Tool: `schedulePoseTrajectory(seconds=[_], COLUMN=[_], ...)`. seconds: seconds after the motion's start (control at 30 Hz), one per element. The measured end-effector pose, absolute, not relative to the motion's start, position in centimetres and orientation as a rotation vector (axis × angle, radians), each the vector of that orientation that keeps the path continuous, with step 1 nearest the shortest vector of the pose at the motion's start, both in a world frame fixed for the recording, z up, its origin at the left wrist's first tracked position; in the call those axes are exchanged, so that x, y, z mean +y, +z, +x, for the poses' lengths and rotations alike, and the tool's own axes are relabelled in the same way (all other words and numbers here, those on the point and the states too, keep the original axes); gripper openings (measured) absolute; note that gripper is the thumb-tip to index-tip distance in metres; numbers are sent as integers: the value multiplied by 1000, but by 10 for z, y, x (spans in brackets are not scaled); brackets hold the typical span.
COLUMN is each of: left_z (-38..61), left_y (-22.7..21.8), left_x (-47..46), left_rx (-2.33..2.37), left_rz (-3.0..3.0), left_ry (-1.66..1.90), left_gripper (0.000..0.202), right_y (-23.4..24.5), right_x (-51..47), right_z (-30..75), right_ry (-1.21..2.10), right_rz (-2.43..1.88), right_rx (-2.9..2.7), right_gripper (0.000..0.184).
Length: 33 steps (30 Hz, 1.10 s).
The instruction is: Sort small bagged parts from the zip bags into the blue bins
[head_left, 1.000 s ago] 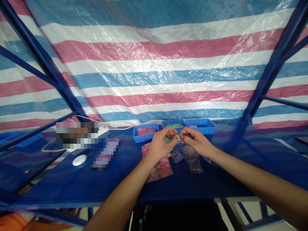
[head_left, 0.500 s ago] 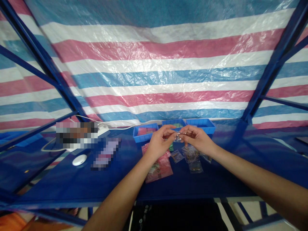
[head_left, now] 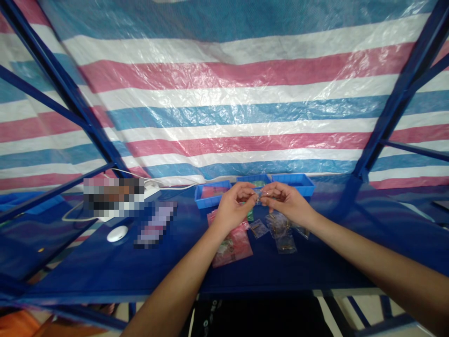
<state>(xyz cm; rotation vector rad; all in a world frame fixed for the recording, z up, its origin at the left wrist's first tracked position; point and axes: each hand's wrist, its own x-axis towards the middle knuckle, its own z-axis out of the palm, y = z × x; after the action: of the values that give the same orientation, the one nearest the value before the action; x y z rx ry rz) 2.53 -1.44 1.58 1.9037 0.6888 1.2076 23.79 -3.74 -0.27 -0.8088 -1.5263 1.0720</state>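
while the left hand (head_left: 235, 206) at nine o'clock and right hand (head_left: 286, 202) at three both pinch it closely, the clear packet (head_left: 258, 196) between them is probably light, limp and slippery, best held by opposite edges.

Head camera: worn on the head, looking forward and down
Near: the surface (head_left: 280, 274), just below
Far: striped sheet (head_left: 224, 107), straight ahead
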Motion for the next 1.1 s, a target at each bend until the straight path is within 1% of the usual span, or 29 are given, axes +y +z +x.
schedulePoseTrajectory(seconds=[0.13, 0.2, 0.27, 0.33, 0.4, 0.47, 0.57, 0.63, 0.73, 0.9, 1.1], left_z=[25, 24, 23, 21, 20, 19, 19, 19, 20, 20, 16], left_y=[16, 15, 15, 15, 17, 19, 21, 22, 23, 28, 23], left_x=[-15, -14, -12, -11, -12, -13, -16, -17, -18, -21, -18], left_rx=[672, 704, 759, 818, 869, 905, 927, 936, 944, 946, 929], left_rz=[1885, 1904, 1940, 1992, 2055, 2113, 2169, 2189, 2205, 2269, 2499], left_ry=[1223, 1226, 1224, 1220, 1217, 1216, 1223, 1225, 1224, 1233, 1179], left_gripper=[33, 34, 34, 34, 33, 31, 29, 28, 28, 25, 29], right_y=[-3, -1, 1, 5, 9, 13, 16, 15, 10, 4, 8], right_x=[-35, -35, -34, -33, -31, -27, -18, -10, -2, -2, -25], right_z=[240, 244, 249, 258, 268, 280, 300, 313, 326, 320, 281], right_ry=[1064, 978, 751, 437, 190, 28, -205, -302, -276, -170, -55], right_rz=[-812, -855, -943, -1033, -1087, -1151, -1355, -1443, -1456, -1359, -1083], right_rx=[-1538, -1561, -1647, -1774, -1884, -1943, -1886, -1870, -1992, -2153, -2178], right_gripper=[34, 33, 28, 22, 19, 18, 18, 17, 21, 18, 23])
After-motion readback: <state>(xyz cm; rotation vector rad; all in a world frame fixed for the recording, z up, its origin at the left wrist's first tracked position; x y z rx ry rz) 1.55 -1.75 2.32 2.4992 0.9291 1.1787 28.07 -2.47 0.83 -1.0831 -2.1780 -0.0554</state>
